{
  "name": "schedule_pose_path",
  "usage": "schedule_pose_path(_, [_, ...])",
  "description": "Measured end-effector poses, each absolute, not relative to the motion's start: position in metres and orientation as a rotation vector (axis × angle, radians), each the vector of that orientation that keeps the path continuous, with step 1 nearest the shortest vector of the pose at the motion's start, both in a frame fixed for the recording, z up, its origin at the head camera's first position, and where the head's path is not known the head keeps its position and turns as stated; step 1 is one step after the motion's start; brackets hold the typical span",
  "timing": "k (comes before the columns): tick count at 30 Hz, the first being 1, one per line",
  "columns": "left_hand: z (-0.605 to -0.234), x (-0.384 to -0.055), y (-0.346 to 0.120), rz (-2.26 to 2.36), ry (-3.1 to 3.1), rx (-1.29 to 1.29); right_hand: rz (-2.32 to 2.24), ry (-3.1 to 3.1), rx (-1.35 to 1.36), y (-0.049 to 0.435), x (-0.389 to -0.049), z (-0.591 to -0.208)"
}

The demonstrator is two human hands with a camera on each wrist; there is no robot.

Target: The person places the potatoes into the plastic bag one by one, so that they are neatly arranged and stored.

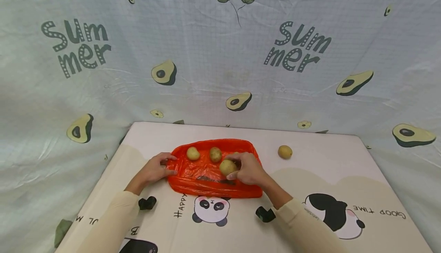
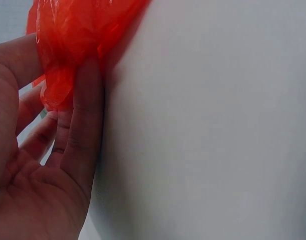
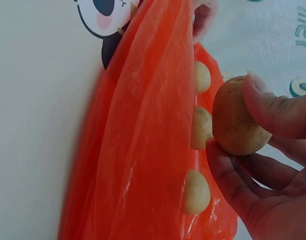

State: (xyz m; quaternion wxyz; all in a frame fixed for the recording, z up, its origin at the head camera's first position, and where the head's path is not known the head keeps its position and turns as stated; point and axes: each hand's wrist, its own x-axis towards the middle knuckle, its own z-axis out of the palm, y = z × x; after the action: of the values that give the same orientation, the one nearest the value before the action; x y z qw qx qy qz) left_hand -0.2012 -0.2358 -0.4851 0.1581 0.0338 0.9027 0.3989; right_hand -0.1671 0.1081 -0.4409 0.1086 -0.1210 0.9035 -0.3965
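Observation:
A red plastic bag (image 1: 213, 189) lies spread on the table, its mouth held wide. At its left end my left hand (image 1: 155, 168) pinches the bag's edge, with the crumpled film (image 2: 68, 45) between thumb and fingers in the left wrist view. My right hand (image 1: 250, 169) grips a potato (image 1: 227, 167) between thumb and fingertips, over the bag's right half. Inside the bag sit a pale potato (image 1: 193, 154) and a browner potato (image 1: 215, 154). The right wrist view shows a third potato (image 3: 197, 192) in there, which the head view does not show.
Another potato (image 1: 285, 152) lies on the table to the right of the bag. The table (image 1: 320, 165) has a pale cover with printed pandas and lettering. Behind it hangs a cloth (image 1: 200, 103) with avocado prints.

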Motion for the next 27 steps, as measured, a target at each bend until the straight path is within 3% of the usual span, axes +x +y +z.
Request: schedule_pose_path(27, [-0.484, -0.200, -0.236, 1.139, 2.589, 0.103, -1.219, 2.603, -0.412, 0.076, -0.165, -0.450])
